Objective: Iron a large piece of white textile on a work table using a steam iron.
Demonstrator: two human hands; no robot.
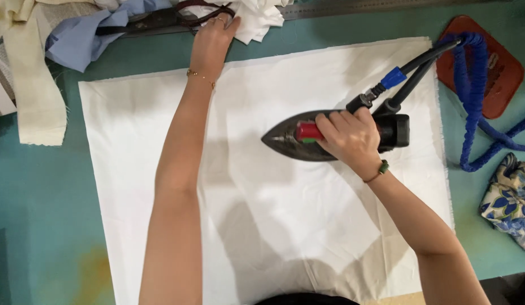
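Observation:
A large white cloth lies flat on the teal table. My right hand grips the handle of a dark steam iron, which rests on the cloth with its tip pointing left. A red knob shows on the iron in front of my fingers. My left hand reaches to the far edge of the cloth and presses down there, beside a crumpled white fabric. Whether its fingers pinch anything I cannot tell.
Black hoses and a blue wrapped cable run from the iron to the right, past a red iron rest. Dark scissors, blue fabric and a cream strip lie at the far left. A floral cloth sits at right.

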